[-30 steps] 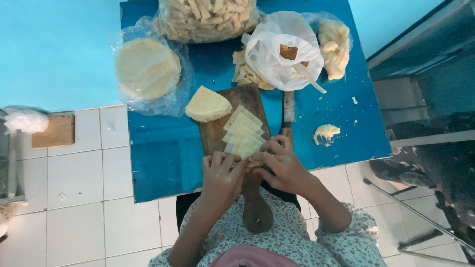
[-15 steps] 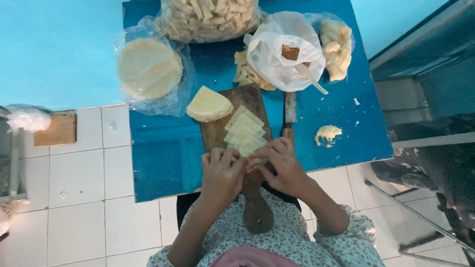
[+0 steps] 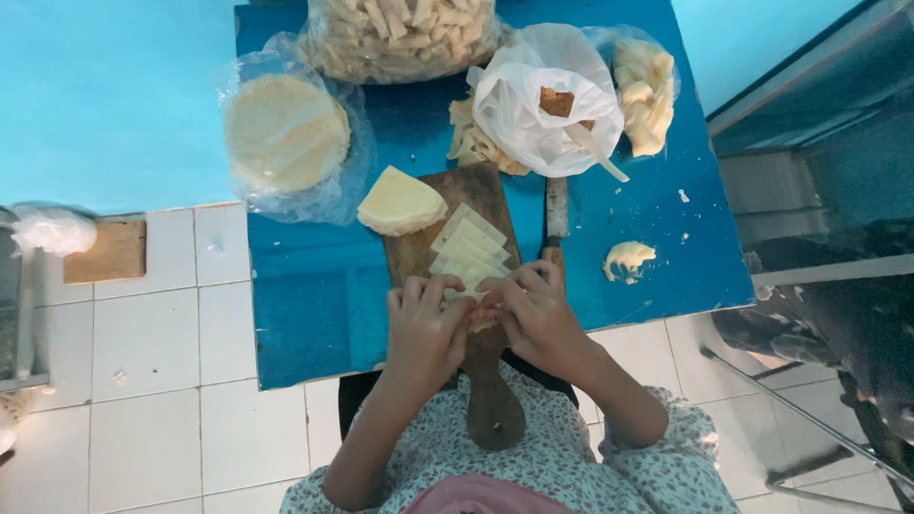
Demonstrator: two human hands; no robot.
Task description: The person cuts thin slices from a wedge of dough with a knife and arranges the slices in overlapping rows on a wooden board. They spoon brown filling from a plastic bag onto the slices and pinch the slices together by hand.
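Both of your hands meet over the near end of the wooden cutting board [image 3: 455, 214], and the one relation that matters sits right under them: a small pale pastry piece [image 3: 482, 314] pinched between the two sets of fingers. Your left hand [image 3: 426, 328] curls in from the left, your right hand [image 3: 538, 314] from the right, fingertips touching across the piece, so neither hand is nearer than the other. The fingers of both are bent and closed on the piece rather than spread flat; how it is folded inside the pinch you cannot tell, since the fingers hide most of it.

Just ahead of your fingertips, farther up the board, lies the fanned row of cut pastry strips [image 3: 468, 246], overlapping one another, the row running diagonally away to your right. Beyond them, at the board's far left corner, rests the wedge-shaped stack of dough sheets [image 3: 400, 201]. A knife [image 3: 556, 214] lies on the blue bench [image 3: 314, 295] just beside the board's right edge, its long axis running straight away from you, nearer your right hand.
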